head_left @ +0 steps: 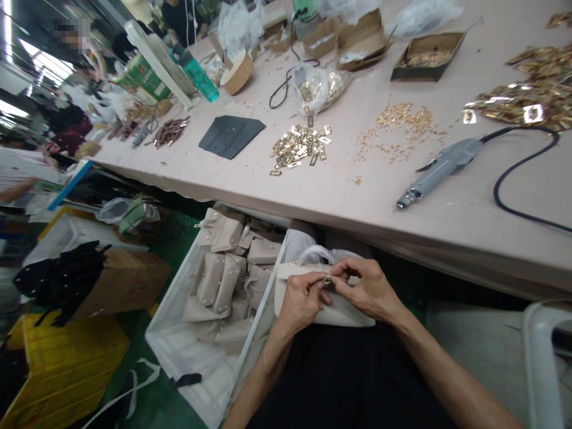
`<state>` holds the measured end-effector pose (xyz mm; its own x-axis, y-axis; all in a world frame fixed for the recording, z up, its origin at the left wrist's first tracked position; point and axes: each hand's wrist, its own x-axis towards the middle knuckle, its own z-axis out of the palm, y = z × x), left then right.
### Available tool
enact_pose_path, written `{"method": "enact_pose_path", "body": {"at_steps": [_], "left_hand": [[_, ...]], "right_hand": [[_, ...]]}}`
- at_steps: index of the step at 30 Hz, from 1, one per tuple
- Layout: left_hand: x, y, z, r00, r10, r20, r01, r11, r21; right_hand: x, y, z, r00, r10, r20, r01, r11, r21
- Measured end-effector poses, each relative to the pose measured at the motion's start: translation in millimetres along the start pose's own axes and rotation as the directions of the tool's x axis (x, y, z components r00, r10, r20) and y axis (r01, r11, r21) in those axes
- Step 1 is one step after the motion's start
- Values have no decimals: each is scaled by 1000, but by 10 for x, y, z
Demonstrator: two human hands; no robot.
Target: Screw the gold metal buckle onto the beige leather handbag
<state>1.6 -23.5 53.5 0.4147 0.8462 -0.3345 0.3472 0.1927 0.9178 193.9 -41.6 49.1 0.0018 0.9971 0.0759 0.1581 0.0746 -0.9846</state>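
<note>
Beige leather bag (313, 310), no readable label

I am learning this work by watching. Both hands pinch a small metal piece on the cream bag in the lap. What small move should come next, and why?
Probably press the small metal piece flat against the cream bag: the left hand and right hand both pinch it at the bag's upper edge, and the electric screwdriver lies untouched on the table.

Small cream leather bag (313, 313) right under both hands, same cream as the bags piled in the white plastic crate (179, 351) just left of them. Beyond the hands, gold metal clasps (299, 149) on the pale pink tabletop (250, 173), plus a grey electric screwdriver (442, 164) on a black cable.
</note>
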Motion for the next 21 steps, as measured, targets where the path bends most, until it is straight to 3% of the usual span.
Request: {"method": "enact_pose_path", "body": {"at_steps": [3, 9, 21], "left_hand": [[20, 45, 0, 1000, 24, -17, -24, 1000, -8], [19, 30, 21, 998, -61, 3, 60, 982, -180], [32, -44, 33, 988, -143, -62, 123, 960, -253]], "right_hand": [[66, 10, -16, 1000, 7, 19, -7, 1000, -16], [92, 228, 29, 956, 242, 163, -277, 927, 251], [84, 226, 131, 937, 313, 157, -346, 897, 276]]}}
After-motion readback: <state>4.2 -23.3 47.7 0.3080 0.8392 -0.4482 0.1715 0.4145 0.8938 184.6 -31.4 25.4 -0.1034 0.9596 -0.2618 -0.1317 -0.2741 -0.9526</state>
